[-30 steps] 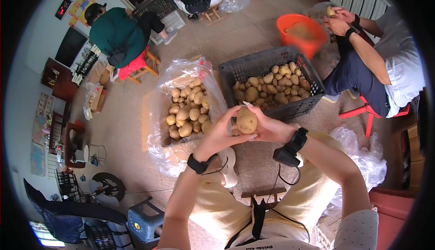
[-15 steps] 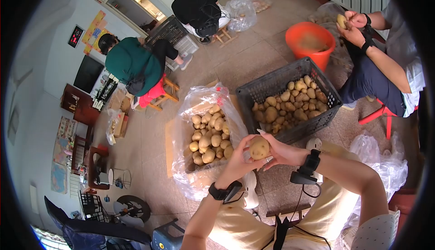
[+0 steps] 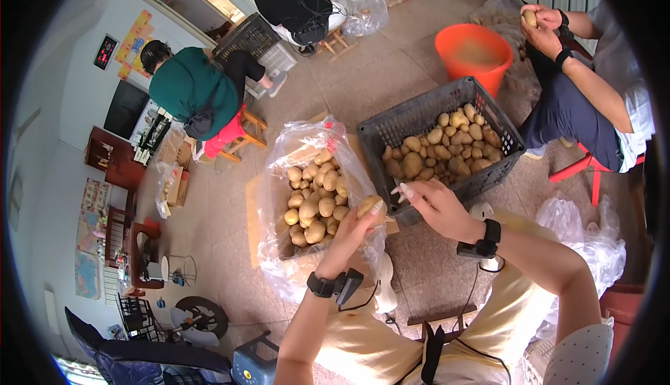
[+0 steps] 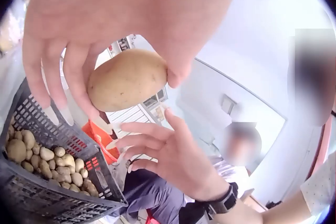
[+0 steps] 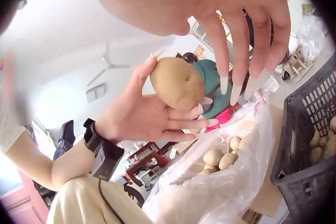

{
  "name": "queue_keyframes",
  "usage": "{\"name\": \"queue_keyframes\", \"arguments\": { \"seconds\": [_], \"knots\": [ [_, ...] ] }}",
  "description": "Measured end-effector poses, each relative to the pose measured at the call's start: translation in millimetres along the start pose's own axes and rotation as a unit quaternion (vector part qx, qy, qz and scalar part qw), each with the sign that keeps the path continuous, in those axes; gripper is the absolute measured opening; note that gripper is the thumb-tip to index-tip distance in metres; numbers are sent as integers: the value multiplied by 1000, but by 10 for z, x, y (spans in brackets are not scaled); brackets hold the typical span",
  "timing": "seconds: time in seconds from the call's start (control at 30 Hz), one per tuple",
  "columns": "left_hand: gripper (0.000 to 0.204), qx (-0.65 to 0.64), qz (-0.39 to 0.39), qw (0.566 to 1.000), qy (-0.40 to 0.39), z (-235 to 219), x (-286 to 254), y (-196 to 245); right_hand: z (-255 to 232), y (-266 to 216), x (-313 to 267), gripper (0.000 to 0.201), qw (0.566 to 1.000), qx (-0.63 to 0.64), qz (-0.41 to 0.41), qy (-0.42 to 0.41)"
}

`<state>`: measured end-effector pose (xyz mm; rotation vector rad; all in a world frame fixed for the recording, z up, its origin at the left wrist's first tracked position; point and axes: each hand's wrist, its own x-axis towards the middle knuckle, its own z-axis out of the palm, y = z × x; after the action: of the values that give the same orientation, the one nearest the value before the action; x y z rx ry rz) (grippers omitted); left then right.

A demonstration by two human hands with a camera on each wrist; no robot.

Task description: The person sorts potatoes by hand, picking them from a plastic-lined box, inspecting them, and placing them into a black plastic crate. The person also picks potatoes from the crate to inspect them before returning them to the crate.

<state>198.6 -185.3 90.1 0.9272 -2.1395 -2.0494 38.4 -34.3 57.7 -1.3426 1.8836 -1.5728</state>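
Observation:
My left hand [image 3: 349, 237] pinches a smooth tan potato [image 4: 128, 79] between thumb and fingers, held up beside the plastic-lined box. In the right wrist view this potato [image 5: 177, 83] shows a few small dark spots. Apart from it, to the right, my right hand [image 3: 447, 212] holds nothing; its fingers are loosely extended near the front corner of a black crate [image 3: 488, 174]. Inside the crate lie many smaller potatoes [image 3: 453, 146]. Larger potatoes [image 3: 317, 200] fill the box lined with clear plastic [image 3: 276, 263], left of the crate.
An orange bucket [image 3: 474, 50] stands behind the crate. At right, a seated person [image 3: 579, 113] holds a potato; two more people sit on stools farther back. Clear plastic bags [image 3: 583, 238] lie at my right, and a blue stool [image 3: 255, 364] stands at lower left.
Both hands were around the potato earlier. Now my right hand has let go and moved right, while my left hand keeps the potato and has shifted left toward the plastic-lined box.

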Motion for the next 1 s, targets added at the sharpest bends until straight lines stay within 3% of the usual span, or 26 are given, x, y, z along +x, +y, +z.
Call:
{"name": "queue_keyframes", "arguments": {
  "seconds": [0.13, 0.2, 0.4, 0.53, 0.77, 0.87, 0.93, 1.0],
  "knots": [
    [66, -15, -8, 1000, -20, -17, -18, 19, 5, -125, -47, 37, 999, 2, -18, -45],
    [66, -22, -15, 999, -40, -12, -11, 5, 13, -113, -62, 45, 992, -20, -64, -107],
    [65, -1, 2, 999, -36, 4, -47, 36, 51, -166, -53, 62, 989, -16, -72, -130],
    [61, -43, -16, 994, -99, -28, -11, 6, 82, -150, -58, 77, 989, -46, -75, -121],
    [60, -87, -23, 982, -167, 23, -34, 19, 101, -201, -70, 73, 987, -64, -98, -114],
    [61, -72, -63, 986, -135, 71, -68, 71, 117, -165, -79, 74, 983, -88, -119, -107],
    [63, -79, -64, 982, -159, 52, -29, 51, 98, -164, -82, 75, 976, -132, -131, -116],
    [63, -81, -103, 984, -119, 53, -16, -11, 118, -107, -95, 76, 977, -126, -135, -108]
  ]
}}
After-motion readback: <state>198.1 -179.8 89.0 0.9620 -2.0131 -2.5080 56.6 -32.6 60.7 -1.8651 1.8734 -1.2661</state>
